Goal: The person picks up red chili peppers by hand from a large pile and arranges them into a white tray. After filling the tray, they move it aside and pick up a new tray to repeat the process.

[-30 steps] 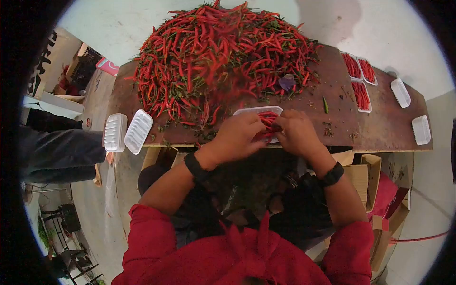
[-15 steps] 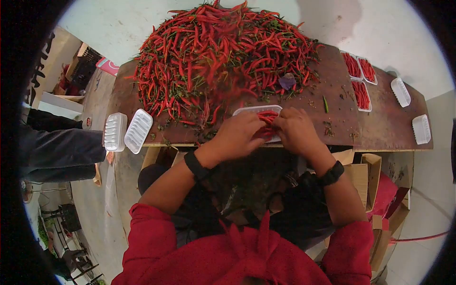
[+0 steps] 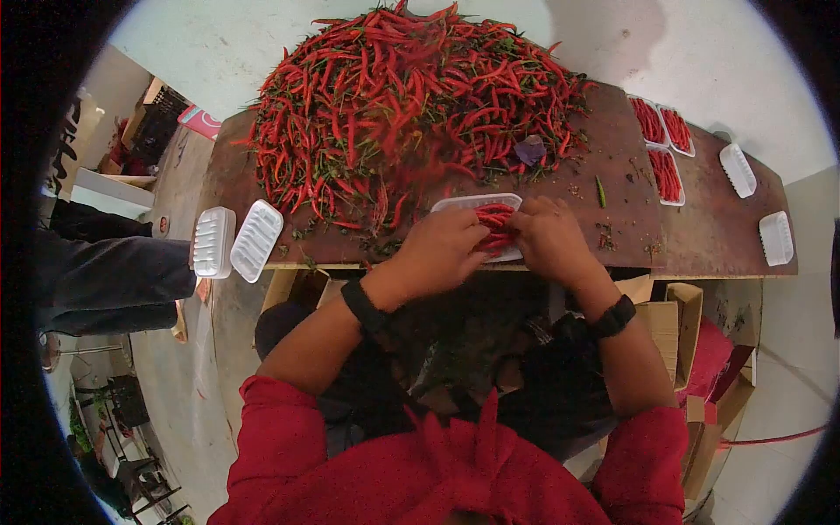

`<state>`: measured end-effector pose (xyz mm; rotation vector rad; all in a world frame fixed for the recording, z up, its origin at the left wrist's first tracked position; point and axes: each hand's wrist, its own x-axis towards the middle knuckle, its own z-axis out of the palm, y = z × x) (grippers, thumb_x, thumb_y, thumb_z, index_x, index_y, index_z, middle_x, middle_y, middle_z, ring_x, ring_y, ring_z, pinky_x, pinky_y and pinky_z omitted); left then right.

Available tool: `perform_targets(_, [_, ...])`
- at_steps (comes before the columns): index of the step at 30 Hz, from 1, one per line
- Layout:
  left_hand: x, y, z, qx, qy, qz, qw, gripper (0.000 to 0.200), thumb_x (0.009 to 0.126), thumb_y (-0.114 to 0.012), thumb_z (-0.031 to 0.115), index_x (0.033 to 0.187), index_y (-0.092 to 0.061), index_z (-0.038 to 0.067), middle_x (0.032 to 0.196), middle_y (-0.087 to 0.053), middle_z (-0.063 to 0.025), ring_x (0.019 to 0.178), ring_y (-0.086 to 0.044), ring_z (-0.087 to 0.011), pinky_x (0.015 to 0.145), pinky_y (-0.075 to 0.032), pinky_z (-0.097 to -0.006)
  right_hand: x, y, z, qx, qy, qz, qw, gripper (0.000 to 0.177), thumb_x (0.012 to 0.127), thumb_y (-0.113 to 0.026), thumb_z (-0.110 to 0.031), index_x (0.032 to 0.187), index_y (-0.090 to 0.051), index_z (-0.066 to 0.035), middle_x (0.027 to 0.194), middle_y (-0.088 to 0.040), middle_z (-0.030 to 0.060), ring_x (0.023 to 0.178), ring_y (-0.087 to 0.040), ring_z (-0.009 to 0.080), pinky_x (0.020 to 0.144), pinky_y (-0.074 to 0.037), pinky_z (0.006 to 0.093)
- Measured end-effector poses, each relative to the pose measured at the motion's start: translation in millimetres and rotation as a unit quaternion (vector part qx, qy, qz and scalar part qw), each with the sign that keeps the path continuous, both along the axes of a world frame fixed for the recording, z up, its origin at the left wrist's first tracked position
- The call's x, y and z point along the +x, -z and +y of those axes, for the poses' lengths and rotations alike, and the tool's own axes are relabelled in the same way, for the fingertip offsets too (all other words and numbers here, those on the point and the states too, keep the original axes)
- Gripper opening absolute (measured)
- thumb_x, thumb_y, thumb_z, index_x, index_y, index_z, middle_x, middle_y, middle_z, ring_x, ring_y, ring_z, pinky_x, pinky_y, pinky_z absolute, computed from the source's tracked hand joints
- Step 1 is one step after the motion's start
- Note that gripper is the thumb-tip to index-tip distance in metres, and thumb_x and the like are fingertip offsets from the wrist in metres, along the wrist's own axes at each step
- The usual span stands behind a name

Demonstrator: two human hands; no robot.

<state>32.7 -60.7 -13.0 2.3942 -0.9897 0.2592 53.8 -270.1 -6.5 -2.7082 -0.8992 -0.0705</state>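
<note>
Red chillies (image 3: 497, 215) lie in a white tray (image 3: 464, 203) right under the fingers, near the front edge of the counter (image 3: 612, 188). The left hand (image 3: 442, 249) and right hand (image 3: 549, 241) meet over the tray, the fingers of both bent and pressed together, closed on the chillies between them. Just beyond the fingertips rises a heap of loose peppers (image 3: 411, 96). Two empty trays (image 3: 234, 241) sit well off to the left of the fingers, and filled trays (image 3: 661, 144) lie away to their right.

No text can be read here with certainty. At about ten o'clock, a pale board (image 3: 77, 131) at the edge of the view carries large dark marks, too blurred and cut off to read. Any print on the pink box (image 3: 199, 122) near it is too small to tell.
</note>
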Motion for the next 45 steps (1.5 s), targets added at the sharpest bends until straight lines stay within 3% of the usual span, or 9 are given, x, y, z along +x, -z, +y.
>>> perform_targets(16, [-2.2, -5.0, 2.5, -0.036, -0.005, 0.0, 0.999, 0.017, 0.073, -0.066, 0.016, 0.085, -0.058, 0.006, 0.087, -0.054, -0.0107, 0.082, -0.055, -0.0321, 0.069, -0.046, -0.0426, -1.9, -2.5, 0.4, 0.054, -0.015, 0.02, 0.998, 0.016, 0.073, -0.062, -0.011, 0.088, -0.064, -0.011, 0.088, -0.057, 0.0087, 0.092, -0.055, 0.0295, 0.085, -0.041, 0.048])
perform_targets(19, [-2.5, -6.9, 7.0, 0.033, -0.001, 0.056, 0.998, 0.023, 0.071, -0.068, 0.012, 0.091, -0.059, 0.008, 0.093, -0.056, -0.0121, 0.092, -0.056, -0.0331, 0.076, -0.048, -0.0425, -2.0, 0.5, 0.5, 0.05, -0.017, 0.001, 0.999, 0.015, 0.073, -0.062, -0.011, 0.088, -0.064, -0.011, 0.089, -0.058, 0.0088, 0.092, -0.055, 0.0294, 0.085, -0.041, 0.0485])
perform_targets(21, [-2.3, -4.6, 5.2, -0.011, 0.008, -0.012, 1.0, 0.016, 0.069, -0.064, 0.012, 0.08, -0.056, 0.006, 0.082, -0.053, -0.0106, 0.08, -0.055, -0.0323, 0.065, -0.046, -0.043, -2.0, -1.5, 2.1, 0.049, -0.015, 0.007, 0.999, 0.015, 0.073, -0.061, -0.011, 0.088, -0.064, -0.011, 0.089, -0.058, 0.0088, 0.092, -0.055, 0.0294, 0.084, -0.041, 0.0487])
perform_targets(27, [-6.9, -1.3, 2.6, 0.034, -0.016, -0.034, 0.999, 0.013, 0.068, -0.064, 0.014, 0.075, -0.055, 0.007, 0.077, -0.053, -0.0088, 0.075, -0.056, -0.0296, 0.063, -0.045, -0.0423, 0.1, -1.0, 1.0, 0.012, -0.006, 0.012, 1.0, 0.014, 0.074, -0.061, -0.012, 0.088, -0.064, -0.012, 0.09, -0.058, 0.0085, 0.093, -0.055, 0.0298, 0.086, -0.041, 0.05])
perform_targets(31, [-6.6, 4.4, 2.1, 0.056, 0.001, -0.017, 0.998, 0.018, 0.069, -0.068, 0.016, 0.08, -0.057, 0.007, 0.08, -0.056, -0.009, 0.077, -0.057, -0.0306, 0.065, -0.046, -0.0415, 0.0, -4.5, 2.7, 0.019, -0.008, 0.033, 0.999, 0.015, 0.074, -0.062, -0.012, 0.089, -0.064, -0.012, 0.089, -0.057, 0.0084, 0.094, -0.055, 0.03, 0.089, -0.041, 0.0517])
perform_targets(33, [-6.3, 5.5, 1.7, 0.019, 0.001, -0.054, 0.998, 0.012, 0.07, -0.064, 0.015, 0.073, -0.055, 0.008, 0.072, -0.053, -0.0078, 0.072, -0.056, -0.0285, 0.062, -0.045, -0.0414, -1.0, -5.7, 4.4, 0.024, -0.012, 0.022, 0.999, 0.015, 0.074, -0.062, -0.012, 0.089, -0.064, -0.012, 0.089, -0.057, 0.0083, 0.094, -0.055, 0.0297, 0.088, -0.041, 0.0513])
perform_targets(40, [-8.8, 5.4, 1.5, 0.006, -0.005, -0.054, 0.999, 0.008, 0.07, -0.062, 0.012, 0.071, -0.055, 0.008, 0.069, -0.054, -0.0079, 0.069, -0.056, -0.0294, 0.062, -0.045, -0.0414, -2.8, -2.1, 2.8, 0.031, -0.017, 0.015, 0.999, 0.014, 0.074, -0.061, -0.01, 0.088, -0.064, -0.012, 0.089, -0.057, 0.0079, 0.094, -0.055, 0.029, 0.083, -0.041, 0.0471])
perform_targets(43, [-8.1, 8.3, 3.3, 0.021, -0.004, -0.051, 0.998, 0.007, 0.07, -0.061, 0.011, 0.072, -0.056, 0.008, 0.069, -0.055, -0.0084, 0.069, -0.056, -0.0297, 0.062, -0.045, -0.0421, -1.9, -1.6, 2.7, 0.043, -0.028, 0.01, 0.999, 0.013, 0.074, -0.061, -0.01, 0.087, -0.064, -0.01, 0.088, -0.058, 0.0083, 0.093, -0.055, 0.0291, 0.081, -0.041, 0.0447])
perform_targets(45, [-8.4, 8.3, 5.2, 0.056, -0.01, 0.014, 0.998, 0.019, 0.071, -0.067, 0.015, 0.087, -0.058, 0.009, 0.083, -0.059, -0.0092, 0.082, -0.058, -0.0316, 0.07, -0.046, -0.0432, -1.1, 0.4, 3.2, 0.043, -0.028, 0.001, 0.999, 0.012, 0.074, -0.061, -0.01, 0.086, -0.064, -0.01, 0.087, -0.058, 0.0088, 0.091, -0.055, 0.0293, 0.08, -0.041, 0.0441])
